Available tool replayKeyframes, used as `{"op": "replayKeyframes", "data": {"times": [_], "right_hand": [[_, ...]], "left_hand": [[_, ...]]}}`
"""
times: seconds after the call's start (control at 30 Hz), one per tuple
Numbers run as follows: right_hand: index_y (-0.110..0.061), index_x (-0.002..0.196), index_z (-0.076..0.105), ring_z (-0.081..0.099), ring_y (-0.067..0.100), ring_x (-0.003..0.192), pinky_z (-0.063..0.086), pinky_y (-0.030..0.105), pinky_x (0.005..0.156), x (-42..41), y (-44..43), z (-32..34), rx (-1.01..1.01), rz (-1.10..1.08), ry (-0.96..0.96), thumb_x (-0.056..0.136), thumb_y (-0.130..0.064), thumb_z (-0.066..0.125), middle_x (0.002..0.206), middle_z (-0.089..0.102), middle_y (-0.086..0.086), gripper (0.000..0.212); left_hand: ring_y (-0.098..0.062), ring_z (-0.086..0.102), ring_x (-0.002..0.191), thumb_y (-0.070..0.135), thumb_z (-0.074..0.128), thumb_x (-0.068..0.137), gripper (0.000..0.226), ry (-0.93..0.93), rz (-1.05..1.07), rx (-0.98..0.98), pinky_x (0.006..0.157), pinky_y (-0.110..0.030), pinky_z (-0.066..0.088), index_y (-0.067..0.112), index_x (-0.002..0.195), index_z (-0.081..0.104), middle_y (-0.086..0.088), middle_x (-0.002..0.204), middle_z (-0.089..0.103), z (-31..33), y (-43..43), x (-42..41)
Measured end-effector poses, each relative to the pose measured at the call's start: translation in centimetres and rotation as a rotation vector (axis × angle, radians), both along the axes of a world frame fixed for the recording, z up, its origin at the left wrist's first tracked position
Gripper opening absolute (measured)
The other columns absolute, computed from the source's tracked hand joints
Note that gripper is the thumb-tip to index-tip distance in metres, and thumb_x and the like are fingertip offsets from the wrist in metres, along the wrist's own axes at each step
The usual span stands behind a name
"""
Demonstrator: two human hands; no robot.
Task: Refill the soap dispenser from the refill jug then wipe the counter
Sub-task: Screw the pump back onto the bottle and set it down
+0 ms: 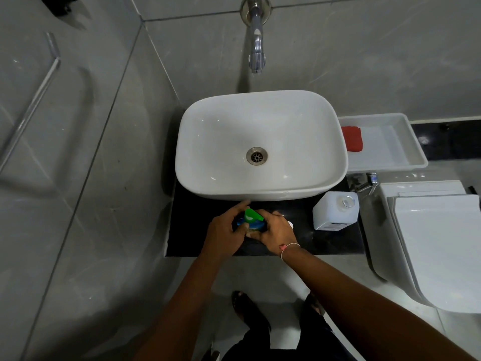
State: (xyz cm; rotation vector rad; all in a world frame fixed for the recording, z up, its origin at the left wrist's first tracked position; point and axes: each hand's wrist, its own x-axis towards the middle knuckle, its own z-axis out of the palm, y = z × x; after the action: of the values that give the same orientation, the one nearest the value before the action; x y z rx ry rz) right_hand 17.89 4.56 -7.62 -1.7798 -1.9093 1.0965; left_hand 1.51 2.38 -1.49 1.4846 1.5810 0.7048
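Note:
The soap dispenser (252, 220), blue with a green pump head, stands on the black counter (192, 230) just in front of the basin. My left hand (226, 231) grips its left side, and my right hand (273, 230) wraps around its right side near the pump. Most of the bottle is hidden by my fingers. The translucent white refill jug (335, 212) stands on the counter to the right, apart from both hands, its mouth facing up. A small white cap (290, 224) lies by my right hand. A folded red cloth (352, 138) rests in a white tray (406, 142).
A white vessel basin (260, 144) fills the back of the counter, with a chrome wall tap (256, 48) above it. A white toilet (437, 243) stands to the right. A glass towel rail (33, 100) is on the left wall. My feet are on the floor below.

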Motion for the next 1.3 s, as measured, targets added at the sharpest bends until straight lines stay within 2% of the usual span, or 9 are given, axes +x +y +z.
{"op": "replayKeyframes", "data": {"times": [0.07,0.13,0.23,0.33,0.5,0.67,0.87,1.17,1.3], "right_hand": [[-0.035,0.125,0.057,0.061,0.026,0.094,0.047,0.027,0.078,0.0,-0.1,0.0,0.005,0.005,0.016,0.074,-0.043,0.078,0.101,0.060,0.009,0.055],[-0.036,0.125,0.057,0.060,0.026,0.094,0.045,0.026,0.077,0.1,-0.1,0.0,-0.001,0.003,0.013,0.074,-0.044,0.077,0.101,0.059,0.008,0.055],[-0.035,0.127,0.056,0.060,0.025,0.094,0.039,0.023,0.075,0.0,0.1,0.0,-0.008,-0.001,-0.019,0.071,-0.050,0.079,0.102,0.059,0.007,0.062],[-0.035,0.127,0.056,0.061,0.025,0.095,0.040,0.022,0.075,0.0,0.1,0.1,-0.011,0.004,-0.027,0.070,-0.051,0.080,0.101,0.058,0.006,0.064],[-0.032,0.127,0.058,0.062,0.025,0.092,0.046,0.025,0.077,0.1,0.0,0.2,-0.012,0.010,-0.008,0.073,-0.049,0.078,0.101,0.060,0.008,0.060],[-0.026,0.128,0.057,0.060,0.031,0.095,0.050,0.033,0.078,0.2,-0.1,0.3,0.013,0.026,0.016,0.078,-0.030,0.072,0.098,0.060,0.013,0.052],[-0.034,0.128,0.054,0.060,0.025,0.096,0.051,0.031,0.082,0.1,0.0,0.1,-0.032,0.014,0.004,0.074,-0.043,0.078,0.104,0.059,0.008,0.060],[-0.035,0.129,0.054,0.061,0.024,0.097,0.052,0.032,0.086,0.1,0.1,-0.1,-0.040,0.015,0.004,0.072,-0.048,0.080,0.108,0.059,0.007,0.064],[-0.036,0.124,0.056,0.062,0.023,0.095,0.046,0.025,0.077,0.2,0.2,-0.1,-0.038,0.017,-0.007,0.071,-0.050,0.080,0.104,0.060,0.006,0.060]], "left_hand": [[-0.008,0.065,0.112,0.032,0.080,0.072,0.064,0.006,0.030,-0.017,0.096,-0.029,0.053,0.033,0.130,0.053,0.009,0.119,0.070,0.2,-0.2,0.1],[-0.008,0.068,0.100,0.045,0.078,0.068,0.050,0.052,0.078,0.016,0.087,-0.031,0.056,0.033,0.112,0.059,0.010,0.106,0.073,0.2,-0.3,0.7],[-0.014,0.069,0.103,0.030,0.070,0.079,0.034,0.086,0.048,0.066,0.091,-0.040,0.056,0.029,0.113,0.066,0.004,0.109,0.075,0.2,-0.3,0.9],[-0.016,0.064,0.117,0.006,0.065,0.086,0.049,0.054,-0.031,0.009,0.104,-0.037,0.050,0.030,0.129,0.062,0.002,0.124,0.070,0.3,0.0,0.1],[-0.006,0.054,0.126,0.011,0.075,0.081,0.088,-0.009,-0.072,-0.029,0.105,-0.023,0.043,0.027,0.153,0.028,0.004,0.137,0.057,1.4,-0.5,-0.5],[0.010,0.057,0.116,0.050,0.081,0.069,0.077,-0.081,0.076,-0.010,0.095,-0.004,0.043,0.027,0.138,0.056,0.013,0.130,0.063,2.7,-1.4,1.3],[-0.016,0.073,0.092,0.025,0.075,0.085,0.045,0.058,0.190,0.104,0.084,-0.039,0.060,0.025,0.128,0.064,-0.004,0.105,0.077,2.9,-1.2,2.3],[-0.008,0.069,0.107,0.037,0.070,0.081,0.051,0.148,-0.125,0.061,0.098,-0.035,0.055,0.036,0.131,0.060,0.002,0.116,0.075,3.2,0.8,-0.5],[-0.005,0.064,0.115,0.038,0.071,0.084,0.051,0.130,-0.185,0.024,0.104,-0.034,0.051,0.034,0.133,0.058,0.004,0.124,0.071,3.3,1.4,-0.9]]}}
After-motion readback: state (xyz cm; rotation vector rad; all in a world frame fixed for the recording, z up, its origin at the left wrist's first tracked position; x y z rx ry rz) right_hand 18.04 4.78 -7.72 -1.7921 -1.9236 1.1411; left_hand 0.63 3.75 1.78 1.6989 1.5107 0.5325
